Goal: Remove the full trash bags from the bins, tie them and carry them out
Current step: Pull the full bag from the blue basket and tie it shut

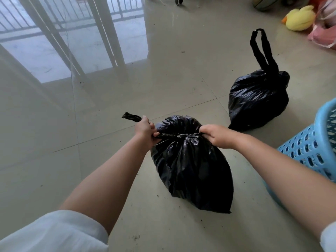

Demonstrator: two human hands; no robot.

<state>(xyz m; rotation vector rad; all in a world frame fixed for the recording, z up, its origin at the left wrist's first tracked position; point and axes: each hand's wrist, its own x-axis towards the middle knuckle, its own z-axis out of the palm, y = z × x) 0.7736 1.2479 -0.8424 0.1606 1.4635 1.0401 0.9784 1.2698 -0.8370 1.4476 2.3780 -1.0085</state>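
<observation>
A full black trash bag (190, 168) lies on the tiled floor in front of me. My left hand (145, 130) grips one twisted end of its top, and the tip of that end sticks out past my fist to the left. My right hand (217, 136) grips the other end, and the plastic is stretched taut between both fists over a knot at the bag's mouth. A second black trash bag (258, 99) stands further back on the right, closed, with two long loops standing upright.
A light blue perforated plastic bin (307, 148) stands at the right edge, close to my right forearm. A yellow plush duck (300, 19) and pink bags (323, 33) lie at the far right. Glossy floor stretches left toward railing reflections.
</observation>
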